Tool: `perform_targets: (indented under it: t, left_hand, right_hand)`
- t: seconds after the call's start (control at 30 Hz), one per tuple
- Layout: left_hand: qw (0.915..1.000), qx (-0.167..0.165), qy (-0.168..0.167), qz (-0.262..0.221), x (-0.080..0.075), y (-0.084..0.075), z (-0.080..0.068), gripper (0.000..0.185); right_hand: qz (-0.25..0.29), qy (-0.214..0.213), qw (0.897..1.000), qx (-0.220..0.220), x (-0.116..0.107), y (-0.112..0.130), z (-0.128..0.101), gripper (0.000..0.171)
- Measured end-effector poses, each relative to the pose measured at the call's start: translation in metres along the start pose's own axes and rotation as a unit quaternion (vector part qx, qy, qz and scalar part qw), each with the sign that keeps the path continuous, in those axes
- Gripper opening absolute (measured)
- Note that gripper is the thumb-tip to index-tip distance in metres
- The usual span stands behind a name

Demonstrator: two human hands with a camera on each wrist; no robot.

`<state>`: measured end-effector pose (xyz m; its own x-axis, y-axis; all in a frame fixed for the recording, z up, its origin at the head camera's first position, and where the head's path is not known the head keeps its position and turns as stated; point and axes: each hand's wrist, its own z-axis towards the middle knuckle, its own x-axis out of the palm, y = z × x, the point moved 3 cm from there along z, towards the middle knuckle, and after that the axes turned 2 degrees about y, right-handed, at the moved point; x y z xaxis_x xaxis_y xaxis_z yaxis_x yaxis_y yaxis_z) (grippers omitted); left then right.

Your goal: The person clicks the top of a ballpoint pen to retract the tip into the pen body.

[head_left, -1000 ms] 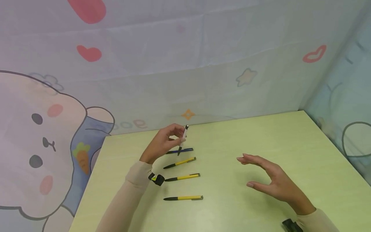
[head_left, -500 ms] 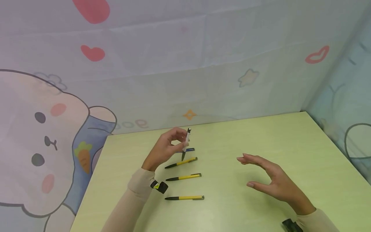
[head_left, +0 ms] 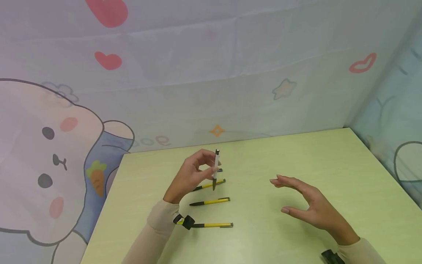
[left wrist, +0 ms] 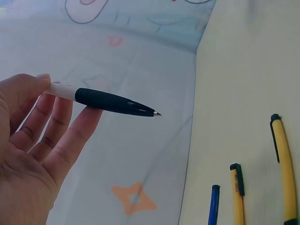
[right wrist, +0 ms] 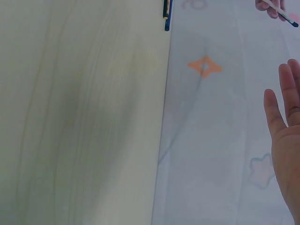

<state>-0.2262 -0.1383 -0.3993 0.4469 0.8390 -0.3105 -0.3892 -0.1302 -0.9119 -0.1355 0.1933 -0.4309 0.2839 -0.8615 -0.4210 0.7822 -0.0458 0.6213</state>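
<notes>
My left hand pinches a white pen with a black grip between thumb and fingers, above the table. The pen stands nearly upright in the head view, tip down; the left wrist view shows its metal point out. Below and nearer the front lie yellow pens with black grips: a far one, a middle one and a front one. A blue pen is mostly hidden behind the left hand. My right hand hovers at the right, fingers extended, thumb apart, holding nothing.
The pale yellow-green table meets a printed cloth backdrop along its far edge. Another cloth wall stands along the right side. A large cartoon animal is printed at the left.
My left hand with the white pen has come slightly nearer and to the right, now covering most of the blue pen. The white pen has turned more upright. My right hand stays put.
</notes>
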Motion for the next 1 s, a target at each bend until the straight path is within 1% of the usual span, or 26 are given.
perform_targets:
  t: [0.13,0.4,0.67,1.0]
  left_hand:
    - [0.9999,0.004,-0.001,-0.013,0.005,-0.004,-0.004,0.029]
    - [0.9990,-0.011,-0.005,-0.042,0.012,-0.009,-0.011,0.027]
    - [0.9983,0.001,-0.004,-0.058,0.018,-0.012,-0.016,0.028]
    - [0.9974,0.008,0.005,-0.071,0.031,-0.012,-0.021,0.029]
  right_hand:
    - [-0.002,-0.001,1.000,0.003,0.000,0.003,0.002,0.079]
    - [0.003,-0.002,1.000,-0.001,-0.001,0.004,0.003,0.079]
    - [0.006,-0.002,1.000,-0.002,-0.001,0.005,0.004,0.078]
    - [0.013,0.002,1.000,-0.002,0.000,0.004,0.005,0.079]
